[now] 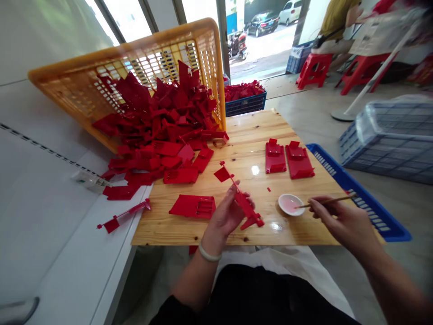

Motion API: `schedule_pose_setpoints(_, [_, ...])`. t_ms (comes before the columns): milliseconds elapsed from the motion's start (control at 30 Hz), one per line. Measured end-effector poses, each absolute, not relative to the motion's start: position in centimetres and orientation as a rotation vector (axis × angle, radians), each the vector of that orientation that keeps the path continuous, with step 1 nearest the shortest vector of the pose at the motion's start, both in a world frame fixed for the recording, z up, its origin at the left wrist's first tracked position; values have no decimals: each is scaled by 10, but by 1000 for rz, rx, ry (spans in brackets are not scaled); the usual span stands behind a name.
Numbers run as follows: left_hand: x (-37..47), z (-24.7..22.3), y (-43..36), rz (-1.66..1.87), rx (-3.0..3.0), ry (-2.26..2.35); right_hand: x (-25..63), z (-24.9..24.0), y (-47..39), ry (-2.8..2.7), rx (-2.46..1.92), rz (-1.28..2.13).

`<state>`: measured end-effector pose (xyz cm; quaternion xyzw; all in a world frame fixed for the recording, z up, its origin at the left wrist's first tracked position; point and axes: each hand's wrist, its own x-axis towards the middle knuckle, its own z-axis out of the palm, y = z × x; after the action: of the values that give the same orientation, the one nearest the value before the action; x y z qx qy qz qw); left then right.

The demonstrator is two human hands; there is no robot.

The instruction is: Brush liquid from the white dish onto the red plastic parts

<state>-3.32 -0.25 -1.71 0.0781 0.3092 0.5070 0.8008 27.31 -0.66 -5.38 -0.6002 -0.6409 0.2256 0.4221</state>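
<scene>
My left hand (230, 212) is closed round a red plastic part (244, 204), held tilted above the wooden table (250, 155). A thin brush (324, 201) is pinched in my right hand (338, 221), its tip in the pale liquid of a small white dish (290, 205). Left of my left hand lies a flat red panel (193, 206) with slots. Two assembled red pieces, one (275, 156) beside the other (299, 160), rest beyond the dish. A tiny red bit (269, 189) lies between them and my left hand.
A tipped yellow crate (221, 76) spills a heap of red parts (162, 122) at the back left. Another red part (123, 215) lies on the white ledge (84, 271). A blue basket (389, 228) stands at the right, beyond the table edge. A person (338, 22) sits farther back.
</scene>
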Motion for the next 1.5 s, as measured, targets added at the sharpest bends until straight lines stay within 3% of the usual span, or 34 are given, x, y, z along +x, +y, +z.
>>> schedule_pose_setpoints(133, [-31, -20, 2, 1216, 72, 750, 269, -56, -7, -1522, -1505, 613])
schedule_pose_setpoints(400, [-21, -18, -2, 1026, 224, 736, 256, -33, -18, -1280, -1476, 651])
schedule_pose_setpoints(567, [-19, -13, -9, 892, 299, 700, 230, -3, -32, -1064, -1277, 862])
schedule_pose_setpoints(833, [-19, -11, -22, 919, 483, 752, 195, 20, -38, -1253, -1005, 1119])
schedule_pose_setpoints(1167, [-18, 5, -34, 1086, 753, 1015, 202, 35, -34, -1826, -836, 831])
schedule_pose_setpoints(1500, [-16, 9, -35, 1049, 1011, 1101, 196, 47, -34, -1978, -795, 646])
